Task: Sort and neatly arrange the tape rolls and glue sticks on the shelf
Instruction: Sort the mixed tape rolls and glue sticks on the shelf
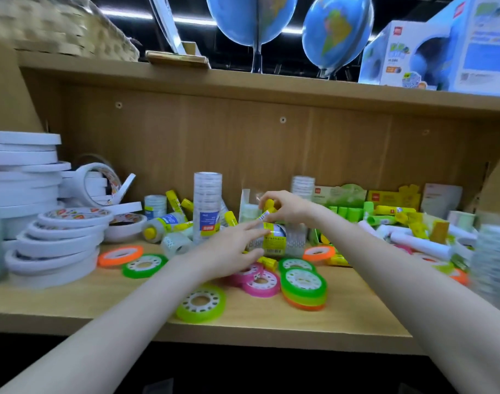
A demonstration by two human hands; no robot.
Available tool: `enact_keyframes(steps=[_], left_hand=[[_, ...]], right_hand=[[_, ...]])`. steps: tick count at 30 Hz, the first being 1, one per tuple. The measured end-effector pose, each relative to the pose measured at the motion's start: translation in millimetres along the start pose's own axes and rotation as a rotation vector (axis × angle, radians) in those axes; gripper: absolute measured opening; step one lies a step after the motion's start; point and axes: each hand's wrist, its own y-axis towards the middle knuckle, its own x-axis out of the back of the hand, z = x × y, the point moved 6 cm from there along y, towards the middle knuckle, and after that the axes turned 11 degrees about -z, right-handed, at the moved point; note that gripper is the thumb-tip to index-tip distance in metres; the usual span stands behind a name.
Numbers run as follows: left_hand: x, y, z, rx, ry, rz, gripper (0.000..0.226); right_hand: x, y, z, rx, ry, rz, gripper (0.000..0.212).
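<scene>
The right hand [285, 207] has its grip closed round a yellow glue stick [267, 209], fingers and thumb pinching it near the top so that it hangs tilted above the middle of the shelf [72, 297]. Just below it, the left hand [231, 251] reaches forward with fingers straight and spread, its grip open, the fingertips touching a clear wrapped pack with a yellow label [273, 243] that lies under the held stick. Around the left hand, flat on the shelf, lie coloured tape rolls: pink ones [261, 282] beside the wrist, a green and orange stack [304, 288] to their right, a lime roll [201, 302] near the front edge, and an orange [120, 255] and a green roll [144, 265] further left. Behind these stand a tall column of clear tape [207, 206] and more loose yellow glue sticks [173, 201]. White tape rolls [24, 172] are piled at the far left, and green and yellow boxes of sticks [357, 214] crowd the right.
</scene>
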Motion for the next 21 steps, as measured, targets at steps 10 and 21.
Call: enact_keyframes(steps=[10,21], left_hand=[[-0.7,0.4,-1.5,0.020,-0.029,-0.031,0.048],[9.9,20.7,-10.2,0.024,0.026,-0.157,0.035]], right_hand=[[13.4,-3.1,-0.9,0.043,-0.080,-0.211,0.016],[103.4,-47.1,-24.8,-0.139,0.141,-0.387,0.021]])
